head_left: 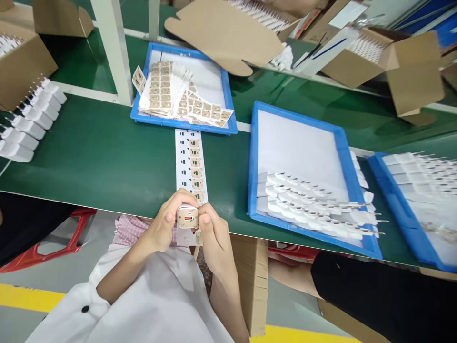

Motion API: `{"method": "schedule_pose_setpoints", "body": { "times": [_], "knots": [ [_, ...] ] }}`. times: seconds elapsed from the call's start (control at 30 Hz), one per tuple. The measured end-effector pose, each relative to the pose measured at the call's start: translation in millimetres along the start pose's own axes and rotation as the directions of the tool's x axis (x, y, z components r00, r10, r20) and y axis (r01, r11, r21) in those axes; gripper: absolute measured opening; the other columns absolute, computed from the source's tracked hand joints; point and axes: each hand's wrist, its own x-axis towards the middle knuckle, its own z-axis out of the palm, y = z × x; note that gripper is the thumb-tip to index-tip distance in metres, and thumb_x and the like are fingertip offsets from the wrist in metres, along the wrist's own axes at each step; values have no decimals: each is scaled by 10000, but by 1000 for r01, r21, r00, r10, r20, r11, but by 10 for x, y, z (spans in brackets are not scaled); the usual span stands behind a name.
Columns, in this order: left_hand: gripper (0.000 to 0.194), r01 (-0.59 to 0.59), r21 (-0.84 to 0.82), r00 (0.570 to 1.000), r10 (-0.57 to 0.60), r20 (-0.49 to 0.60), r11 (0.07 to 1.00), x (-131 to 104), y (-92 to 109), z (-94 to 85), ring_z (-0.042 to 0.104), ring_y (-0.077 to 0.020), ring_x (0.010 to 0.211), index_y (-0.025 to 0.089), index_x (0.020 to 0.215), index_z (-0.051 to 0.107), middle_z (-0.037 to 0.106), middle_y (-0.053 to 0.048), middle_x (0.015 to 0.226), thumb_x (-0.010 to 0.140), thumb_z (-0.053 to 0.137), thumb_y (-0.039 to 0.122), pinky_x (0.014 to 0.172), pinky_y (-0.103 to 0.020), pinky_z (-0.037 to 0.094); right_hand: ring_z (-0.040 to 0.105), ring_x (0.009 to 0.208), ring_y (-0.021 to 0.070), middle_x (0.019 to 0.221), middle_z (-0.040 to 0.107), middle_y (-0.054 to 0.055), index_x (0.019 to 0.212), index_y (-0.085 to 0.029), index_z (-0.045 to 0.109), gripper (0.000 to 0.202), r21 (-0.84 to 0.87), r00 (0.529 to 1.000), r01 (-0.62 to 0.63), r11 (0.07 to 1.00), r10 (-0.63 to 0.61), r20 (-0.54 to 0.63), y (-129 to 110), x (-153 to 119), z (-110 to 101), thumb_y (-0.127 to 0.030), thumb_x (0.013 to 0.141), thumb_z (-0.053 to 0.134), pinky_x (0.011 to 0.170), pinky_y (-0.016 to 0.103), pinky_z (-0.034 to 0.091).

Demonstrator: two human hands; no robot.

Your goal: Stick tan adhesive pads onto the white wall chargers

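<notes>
My left hand [164, 223] is closed around a small white charger [181, 207], whose end face points up at me. A tan sticker [183, 223] covers that face, with a red-and-white USB port and a narrower slot showing through. My right hand [215, 237] presses thumb and bent forefinger against the charger's right edge. Beneath my hands a white sticker sheet [181, 166] with a column of tan stickers lies on the green bench, its near end hanging over the edge.
A blue tray [134, 114] at the back holds fanned sticker sheets [160, 88]. Another blue tray [254, 157] to the right holds rows of white chargers [303, 207]; more chargers [28, 125] stand at left. A cardboard box [255, 286] is below the bench. Other people's dark sleeves [378, 295] show both sides.
</notes>
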Motion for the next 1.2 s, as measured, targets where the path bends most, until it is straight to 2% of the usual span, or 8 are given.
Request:
{"method": "schedule_pose_setpoints", "body": {
  "times": [0.13,0.4,0.53,0.73,0.83,0.93,1.1,1.2],
  "knots": [
    [634,-95,84,995,93,32,992,6,21,19,587,-208,858,218,1093,577,604,-75,1014,982,227,734,764,-345,490,300,559,96,615,337,-85,703,-247,310,495,-129,995,-6,992,-7,-99,-32,21,54,-592,901,605,527,238,282],
    [678,-129,211,992,127,21,969,-30,-55,4,613,-224,910,212,1109,572,612,-95,1044,973,183,751,815,-370,513,302,550,98,607,333,-70,675,-241,319,463,66,996,-4,998,10,-84,54,66,91,-563,997,398,535,248,284],
    [728,-149,368,989,129,78,918,-37,-48,-19,640,-244,952,202,1119,583,623,-110,1055,961,158,770,828,-381,540,319,558,96,586,350,-80,667,-233,379,479,5,986,-104,995,104,-131,40,88,75,-586,835,655,543,254,258],
    [494,-211,495,972,235,15,842,32,-74,7,676,-218,858,217,1018,587,645,-62,991,916,521,696,690,-318,568,316,597,102,578,330,-62,606,-217,359,591,285,995,5,958,23,-93,117,131,37,-698,911,515,573,268,245],
    [329,-76,487,981,153,-120,870,48,-50,102,660,-184,784,216,914,564,639,-35,945,865,702,510,656,-286,558,326,590,104,580,338,-55,596,-220,362,662,451,988,-22,892,89,-127,251,139,67,-815,849,503,561,259,278],
    [247,34,418,984,43,-172,908,69,-25,173,645,-181,781,220,862,563,626,-23,920,903,664,442,632,-274,532,383,503,109,535,385,-50,618,-238,390,692,549,984,-86,831,157,-82,398,113,99,-896,832,373,512,262,337],
    [246,-52,310,995,74,-60,949,139,-32,262,634,-198,804,234,860,623,640,-19,879,990,509,410,683,-298,541,485,505,128,577,543,6,678,-191,597,774,618,975,-216,756,195,103,529,-24,67,-934,780,408,521,275,389],
    [289,-41,238,999,31,43,970,144,-24,357,644,-227,814,249,888,648,649,-32,898,997,472,451,685,-339,556,489,565,129,694,576,-7,938,-207,697,764,751,972,-203,628,223,76,501,-119,42,-922,714,547,574,286,405]
  ]
}}
